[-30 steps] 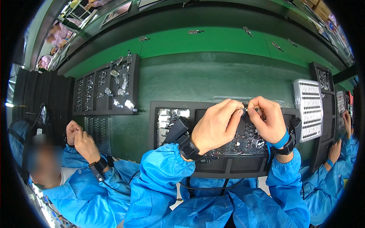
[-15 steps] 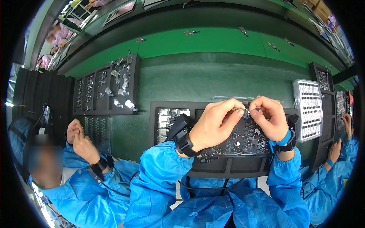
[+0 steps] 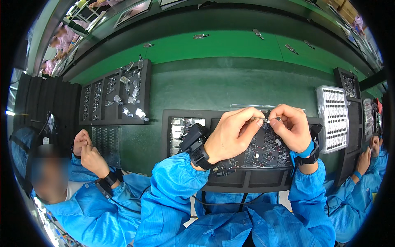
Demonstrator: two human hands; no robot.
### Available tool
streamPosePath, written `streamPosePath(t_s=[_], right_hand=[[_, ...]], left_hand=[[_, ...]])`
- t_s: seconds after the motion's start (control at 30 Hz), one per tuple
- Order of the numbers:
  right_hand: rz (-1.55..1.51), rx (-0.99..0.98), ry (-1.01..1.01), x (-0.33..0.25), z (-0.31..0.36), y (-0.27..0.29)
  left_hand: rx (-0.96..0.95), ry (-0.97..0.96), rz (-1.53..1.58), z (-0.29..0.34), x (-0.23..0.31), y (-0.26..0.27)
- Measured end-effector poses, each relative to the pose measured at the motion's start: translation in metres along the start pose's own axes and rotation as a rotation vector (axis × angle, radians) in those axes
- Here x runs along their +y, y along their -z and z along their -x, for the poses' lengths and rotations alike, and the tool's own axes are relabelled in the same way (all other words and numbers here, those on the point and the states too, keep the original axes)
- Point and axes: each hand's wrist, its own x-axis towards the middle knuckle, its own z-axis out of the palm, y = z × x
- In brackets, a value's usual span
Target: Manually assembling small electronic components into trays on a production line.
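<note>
My left hand (image 3: pixel 233 133) pinches thin metal tweezers (image 3: pixel 258 119) whose tip points right toward my right hand (image 3: pixel 291 127). That hand pinches a tiny dark part (image 3: pixel 266 122) at the tweezer tip. Both hands hover close together above a black tray (image 3: pixel 263 158) holding several small components in a grid. Both arms wear blue sleeves, with a black wrist device on the left and a black band on the right.
A black tray (image 3: pixel 116 92) of metal parts lies at the left on the green bench (image 3: pixel 230 84). A white gridded tray (image 3: pixel 334 118) stands at the right. A person's hands (image 3: pixel 84 150) work at the left; another person's hand (image 3: pixel 373 146) is at the right edge.
Both hands have stayed together over the tray, shifting only slightly; the tweezers remain at the right hand's fingertips.
</note>
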Motion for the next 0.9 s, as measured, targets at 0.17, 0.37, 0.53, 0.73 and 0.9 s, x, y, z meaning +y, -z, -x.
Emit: streamPosePath(t_s=[0.17,0.37,0.53,0.73,0.9], right_hand=[[-0.089,0.015,-0.088,-0.002,-0.001,-0.003],[-0.239,0.007,-0.178,0.003,0.0,-0.001],[-0.293,0.004,-0.175,0.002,0.0,0.001],[-0.22,0.027,-0.181,-0.005,0.0,-0.001],[-0.258,0.08,-0.141,-0.006,-0.003,-0.008]], left_hand=[[0.009,-0.016,-0.007,-0.001,-0.002,0.002],[0.029,-0.033,-0.004,0.001,-0.003,0.0],[0.065,-0.069,-0.007,0.002,-0.005,-0.003],[0.086,-0.021,-0.082,0.002,0.003,-0.003],[0.15,-0.079,-0.08,0.001,0.003,-0.004]])
